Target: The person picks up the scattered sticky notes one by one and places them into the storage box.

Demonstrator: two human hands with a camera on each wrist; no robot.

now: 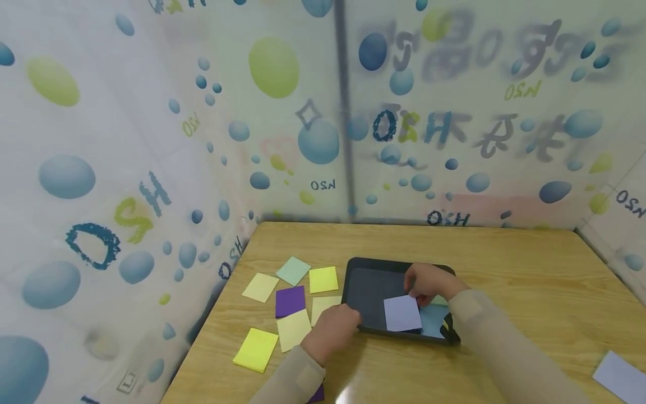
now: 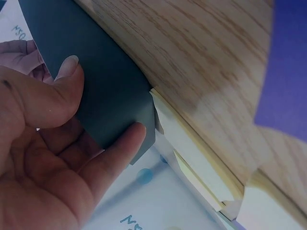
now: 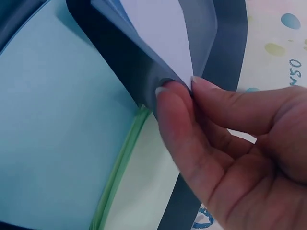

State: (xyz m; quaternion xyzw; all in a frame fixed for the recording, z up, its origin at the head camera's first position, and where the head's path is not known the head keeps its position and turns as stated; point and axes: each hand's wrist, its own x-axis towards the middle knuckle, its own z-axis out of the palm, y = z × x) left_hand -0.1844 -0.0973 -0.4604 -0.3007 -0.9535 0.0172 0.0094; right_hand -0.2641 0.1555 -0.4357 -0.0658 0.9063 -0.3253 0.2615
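My left hand grips the near left corner of a dark tray. In the left wrist view its thumb and a finger press the outside of the tray wall, with other fingers over the rim. Above the tray's floor, my right hand pinches a lavender sticky-note pad at its corner between thumb and fingers; the right wrist view shows the pad tilted. A light blue pad lies in the tray's right part, beside a green pad partly hidden by my hand in the head view.
Left of the tray lie several pads: a mint one, yellow ones, pale yellow ones and a purple one. Another lavender pad lies at the table's right. Patterned curtains stand behind and left of the wooden table.
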